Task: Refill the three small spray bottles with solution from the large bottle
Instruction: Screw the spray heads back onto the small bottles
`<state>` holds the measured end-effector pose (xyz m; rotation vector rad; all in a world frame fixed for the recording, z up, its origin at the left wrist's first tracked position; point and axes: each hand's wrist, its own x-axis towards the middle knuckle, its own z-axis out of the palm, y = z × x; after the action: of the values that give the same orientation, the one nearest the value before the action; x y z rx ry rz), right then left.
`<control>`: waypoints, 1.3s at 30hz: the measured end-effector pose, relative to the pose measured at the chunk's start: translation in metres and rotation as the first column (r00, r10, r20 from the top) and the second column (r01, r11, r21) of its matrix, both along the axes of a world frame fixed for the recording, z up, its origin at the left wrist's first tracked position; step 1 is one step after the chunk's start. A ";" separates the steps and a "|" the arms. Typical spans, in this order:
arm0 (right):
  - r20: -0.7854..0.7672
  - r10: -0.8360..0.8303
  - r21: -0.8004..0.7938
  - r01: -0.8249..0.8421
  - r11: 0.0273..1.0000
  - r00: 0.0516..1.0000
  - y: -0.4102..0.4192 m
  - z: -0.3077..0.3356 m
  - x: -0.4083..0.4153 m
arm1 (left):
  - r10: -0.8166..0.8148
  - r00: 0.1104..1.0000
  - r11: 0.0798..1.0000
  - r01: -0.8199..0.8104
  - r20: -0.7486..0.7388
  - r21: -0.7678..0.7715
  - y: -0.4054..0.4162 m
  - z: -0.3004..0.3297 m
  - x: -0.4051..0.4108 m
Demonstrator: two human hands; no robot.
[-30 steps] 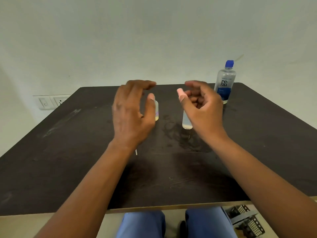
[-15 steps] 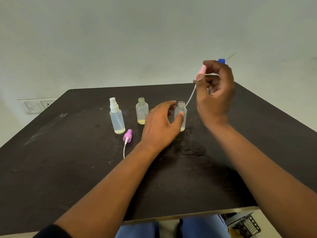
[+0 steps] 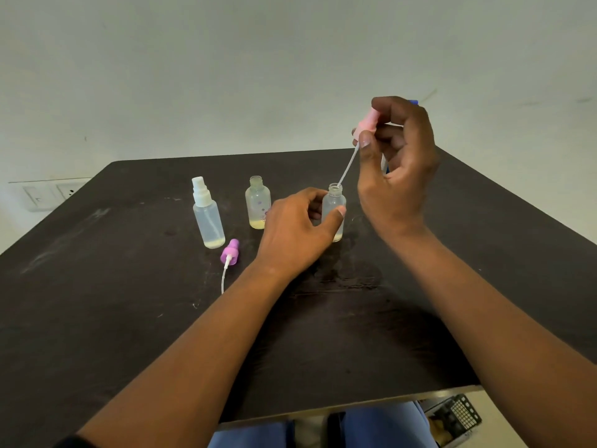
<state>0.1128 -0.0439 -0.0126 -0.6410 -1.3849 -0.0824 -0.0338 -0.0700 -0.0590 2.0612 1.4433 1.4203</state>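
Pink spray head is now clear of the right-hand small bottle: half a second back its dip tube sat deeper in the neck, now only the tube tip is at the mouth. Right hand pinches the head, raised up and to the right. Left hand grips that bottle's body, thumb on the near side, keeping it upright on the desk.

So two of three are open. Middle bottle stands uncapped just left of the left hand, a thin yellowish layer at its base; its purple spray head lies on the desk nearer me, tube trailing toward me. Far-left bottle has its white sprayer on, nearly empty too.

Large bottle is almost wholly hidden behind the right hand; only a sliver of blue cap shows at the far right of the desk.

Judgement: uncapping stage, no filling yet. Likely next: park the pink head, open the third.
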 end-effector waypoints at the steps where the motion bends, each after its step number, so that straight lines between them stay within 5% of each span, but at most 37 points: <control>1: 0.012 -0.001 -0.009 0.001 1.000 1.000 -0.001 -0.001 -0.001 | 0.000 1.000 1.000 0.000 0.001 -0.002 0.000 0.000 0.000; 24: 0.322 0.046 -0.283 0.050 0.958 0.946 -0.007 -0.019 -0.002 | -0.034 0.999 0.999 0.033 0.039 0.013 -0.002 0.001 -0.007; 39: 0.294 0.068 -0.300 0.025 0.954 0.953 -0.010 -0.019 -0.006 | -0.030 0.998 0.999 0.031 0.050 -0.013 -0.003 0.001 -0.007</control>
<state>0.1072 -0.0536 -0.0313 -0.8947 -1.7190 0.0530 -0.0410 -0.0727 -0.0582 2.0168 1.3924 1.4352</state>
